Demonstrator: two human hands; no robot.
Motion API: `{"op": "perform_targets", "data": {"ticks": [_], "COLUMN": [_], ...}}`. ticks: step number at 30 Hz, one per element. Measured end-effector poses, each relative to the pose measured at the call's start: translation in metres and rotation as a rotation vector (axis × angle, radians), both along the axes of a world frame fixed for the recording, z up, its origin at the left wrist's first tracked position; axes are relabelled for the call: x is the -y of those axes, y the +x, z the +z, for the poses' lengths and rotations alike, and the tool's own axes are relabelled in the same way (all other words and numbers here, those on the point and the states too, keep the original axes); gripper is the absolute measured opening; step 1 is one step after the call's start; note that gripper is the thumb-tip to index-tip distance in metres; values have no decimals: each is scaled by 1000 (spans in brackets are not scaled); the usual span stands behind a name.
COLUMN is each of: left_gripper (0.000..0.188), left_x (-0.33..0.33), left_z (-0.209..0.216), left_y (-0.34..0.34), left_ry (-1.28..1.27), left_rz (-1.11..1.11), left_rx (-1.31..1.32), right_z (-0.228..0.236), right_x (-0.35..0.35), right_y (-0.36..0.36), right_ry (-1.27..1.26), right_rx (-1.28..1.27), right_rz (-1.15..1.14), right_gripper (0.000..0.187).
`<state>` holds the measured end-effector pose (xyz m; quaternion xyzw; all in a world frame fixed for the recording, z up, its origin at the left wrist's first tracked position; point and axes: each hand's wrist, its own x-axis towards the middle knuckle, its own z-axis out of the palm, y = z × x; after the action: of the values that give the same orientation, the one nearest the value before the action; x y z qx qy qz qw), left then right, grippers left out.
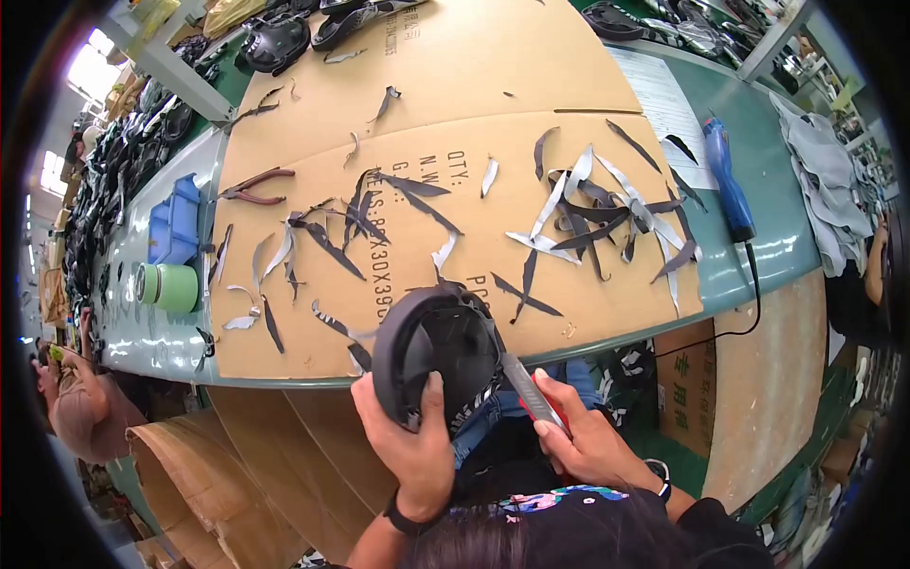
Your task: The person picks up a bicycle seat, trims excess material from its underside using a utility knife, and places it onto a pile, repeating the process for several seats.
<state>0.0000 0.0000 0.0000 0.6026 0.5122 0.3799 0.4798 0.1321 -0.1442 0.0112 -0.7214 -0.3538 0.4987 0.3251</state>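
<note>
My left hand (413,438) grips a black, hollow, padded piece (403,327), its thumb inside the thick curved rim. I cannot tell its exact kind. It is tilted at the table's front edge, with a striped strip along its lower right side. In my right hand (588,438) is a red and silver utility knife (534,391), fingers closed round the handle. The knife's tip meets or lies very near the piece's right edge. Beyond my hands, black and white trimmed strips (592,204) lie scattered over a flat cardboard sheet (379,114).
Left on the table are pliers (258,186), a blue bin (174,223) and a green cylindrical container (167,286). A blue corded tool (728,180) lies right, near grey fabric pieces (823,171). More black pieces (275,43) sit at the back. Another person (90,408) is far left.
</note>
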Motion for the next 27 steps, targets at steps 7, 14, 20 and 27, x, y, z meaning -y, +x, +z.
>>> {"op": "perform_targets", "data": {"ticks": [7, 14, 20, 27], "left_gripper": [33, 35, 35, 30], "left_x": [10, -20, -130, -424], "left_z": [2, 10, 36, 37], "left_y": [-12, -13, 16, 103], "left_ry": [286, 46, -499, -128], "left_rz": [-75, -134, -291, -302], "left_rx": [-178, -88, 376, 1035], "right_z": [0, -5, 32, 66], "right_x": [-33, -106, -68, -113], "right_y": [21, 58, 142, 256], "right_ry": [461, 696, 267, 387], "right_rx": [175, 451, 529, 509], "right_rz": [-368, -271, -254, -94], "right_gripper": [66, 62, 55, 38]}}
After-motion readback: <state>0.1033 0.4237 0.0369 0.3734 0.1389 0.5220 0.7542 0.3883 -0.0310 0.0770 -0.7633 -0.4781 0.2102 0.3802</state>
